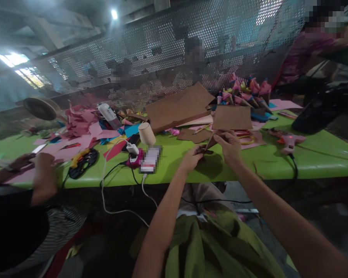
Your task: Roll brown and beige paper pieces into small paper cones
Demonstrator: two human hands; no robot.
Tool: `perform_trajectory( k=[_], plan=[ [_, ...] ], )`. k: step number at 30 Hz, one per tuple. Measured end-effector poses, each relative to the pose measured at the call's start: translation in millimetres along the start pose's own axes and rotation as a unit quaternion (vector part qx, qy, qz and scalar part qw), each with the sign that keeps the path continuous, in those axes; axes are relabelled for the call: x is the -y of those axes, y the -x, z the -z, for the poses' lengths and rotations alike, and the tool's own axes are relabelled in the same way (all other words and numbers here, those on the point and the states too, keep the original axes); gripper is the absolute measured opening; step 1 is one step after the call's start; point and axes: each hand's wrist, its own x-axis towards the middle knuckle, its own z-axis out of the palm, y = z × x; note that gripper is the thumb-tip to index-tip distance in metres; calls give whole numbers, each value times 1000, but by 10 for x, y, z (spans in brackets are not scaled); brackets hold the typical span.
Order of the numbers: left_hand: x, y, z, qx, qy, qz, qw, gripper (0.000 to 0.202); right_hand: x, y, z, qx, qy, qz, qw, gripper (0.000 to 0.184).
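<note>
My right hand (231, 146) is closed on the lower edge of a brown cardboard sheet (232, 117), held upright above the green table (321, 154). Just to its left, my left hand (193, 158) pinches a small brown cardboard piece (204, 151) close to the same sheet. Both hands hover over the table's near edge. Loose brown cardboard scraps (195, 135) lie on the table just beyond them.
A pink glue gun (288, 141) with its black cord lies at right. A large brown cardboard (178, 106), pink paper cuttings (81, 121), colourful paper cones (246, 92), a paper cup (146, 133) and chargers (133, 148) crowd the table. Another person's hands (31, 162) work at left; a mesh screen stands behind.
</note>
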Motion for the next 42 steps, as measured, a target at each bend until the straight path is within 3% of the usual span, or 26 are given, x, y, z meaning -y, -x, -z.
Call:
perform_trajectory(
  k=[9,16,24,35,42],
  plan=[
    [-49,15,-56,-55,-13,-21,998,18,16,19,-26,2,19,26,999,24],
    [-15,-5,-41,-29,-17,-20,999,20,-7,11,-39,-6,19,32,999,23],
    [3,19,-109,-89,-48,-45,994,25,4,24,-41,-5,11,42,999,22],
    [-23,-2,-53,-75,6,-11,997,23,-84,1,-38,23,-37,11,999,24],
    [-72,29,-20,-59,-22,22,998,23,-3,-2,-16,13,-35,5,999,26]
  ],
)
